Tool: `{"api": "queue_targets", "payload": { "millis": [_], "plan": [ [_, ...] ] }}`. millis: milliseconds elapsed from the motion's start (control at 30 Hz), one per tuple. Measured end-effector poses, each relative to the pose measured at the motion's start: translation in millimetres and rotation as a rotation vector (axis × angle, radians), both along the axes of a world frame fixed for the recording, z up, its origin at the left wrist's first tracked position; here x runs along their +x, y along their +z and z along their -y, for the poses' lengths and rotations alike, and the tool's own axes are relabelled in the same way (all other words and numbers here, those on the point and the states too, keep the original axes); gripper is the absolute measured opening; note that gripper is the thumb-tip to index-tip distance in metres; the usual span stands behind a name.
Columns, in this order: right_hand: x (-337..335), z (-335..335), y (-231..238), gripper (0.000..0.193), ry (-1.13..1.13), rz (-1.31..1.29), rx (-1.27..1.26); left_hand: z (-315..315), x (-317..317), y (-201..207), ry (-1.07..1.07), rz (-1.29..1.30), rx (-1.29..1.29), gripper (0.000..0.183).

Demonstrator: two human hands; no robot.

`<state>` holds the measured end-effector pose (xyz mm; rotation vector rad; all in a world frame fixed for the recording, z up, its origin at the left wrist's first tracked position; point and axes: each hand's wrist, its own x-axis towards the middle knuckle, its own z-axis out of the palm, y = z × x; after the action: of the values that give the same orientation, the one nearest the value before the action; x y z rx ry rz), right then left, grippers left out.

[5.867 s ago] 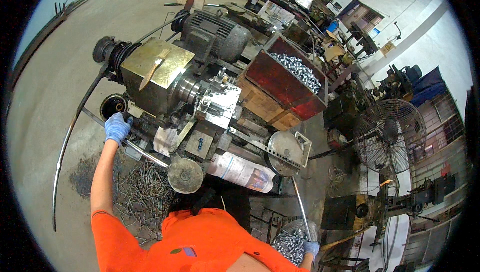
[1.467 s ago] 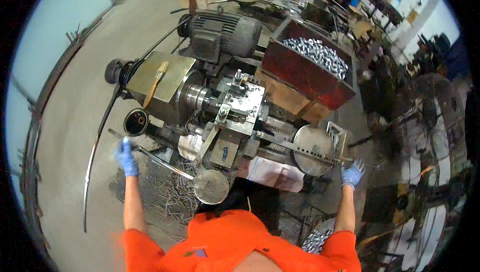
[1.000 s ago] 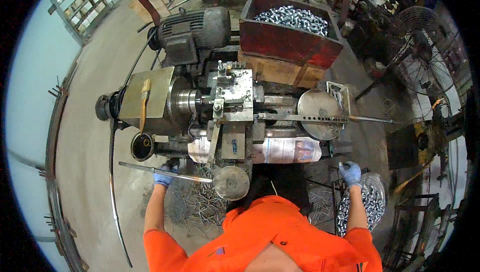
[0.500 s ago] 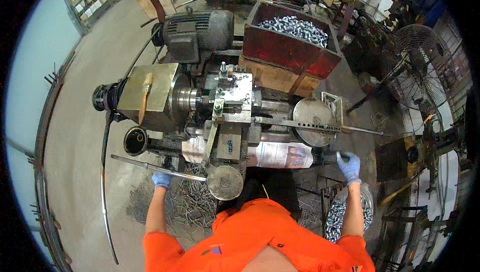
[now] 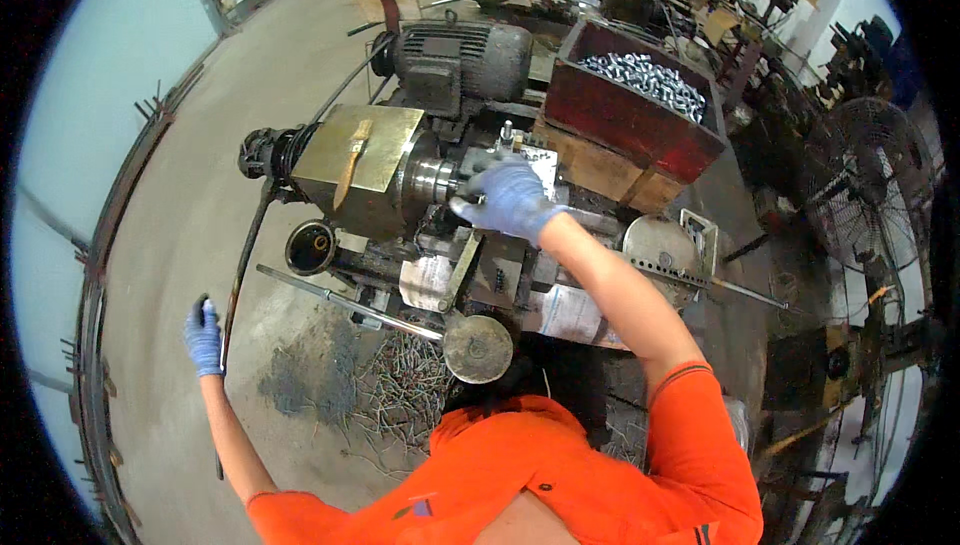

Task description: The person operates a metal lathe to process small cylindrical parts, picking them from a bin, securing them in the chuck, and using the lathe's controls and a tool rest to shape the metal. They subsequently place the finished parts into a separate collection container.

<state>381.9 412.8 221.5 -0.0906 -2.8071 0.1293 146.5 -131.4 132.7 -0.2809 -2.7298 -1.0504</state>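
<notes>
My left hand (image 5: 204,337), in a blue glove with dark fingertips, is out at the left beside a long dark lever rod (image 5: 237,290). Its fingers point up and look apart; whether the palm edge touches the rod is hard to see. My right hand (image 5: 510,197), gloved in blue too, reaches over the lathe's tool slide, just right of the shiny chuck (image 5: 432,181). The thumb and fingers are spread toward the chuck, and nothing shows between them. Part of the tool post (image 5: 507,135) is hidden behind this hand.
A brush (image 5: 352,160) lies on the brass-coloured headstock cover (image 5: 375,130). Behind stands a motor (image 5: 460,60); a red bin (image 5: 610,110) holds metal parts. Handwheels (image 5: 478,349) and a steel bar (image 5: 350,303) jut toward me. Metal shavings (image 5: 405,385) cover the floor. A fan (image 5: 865,180) is at right.
My right hand has swung from the lower right up to the chuck area. My left hand has moved outward to the left, and the lever rod's lower end has shifted left. The view has turned slightly.
</notes>
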Motion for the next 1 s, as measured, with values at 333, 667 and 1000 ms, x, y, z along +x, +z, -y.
{"api": "queue_targets", "payload": {
  "millis": [333, 667, 1000],
  "plan": [
    [-50.6, 12.8, -15.2, 0.056, -0.116, 0.415, 0.043, -85.1, 134.7, -9.0, 0.284, 0.14, -0.476, 0.043],
    [-33.9, 13.2, -9.9, 0.054, -0.126, 0.223, 0.066, -156.9, 138.8, 30.5, -0.182, -0.292, -0.462, 0.039],
    [66.2, -70.0, 105.4, 0.035, -0.323, -0.154, -0.047, -338.1, 137.9, -34.8, -0.71, -0.285, -0.738, 0.062]
  ]
}}
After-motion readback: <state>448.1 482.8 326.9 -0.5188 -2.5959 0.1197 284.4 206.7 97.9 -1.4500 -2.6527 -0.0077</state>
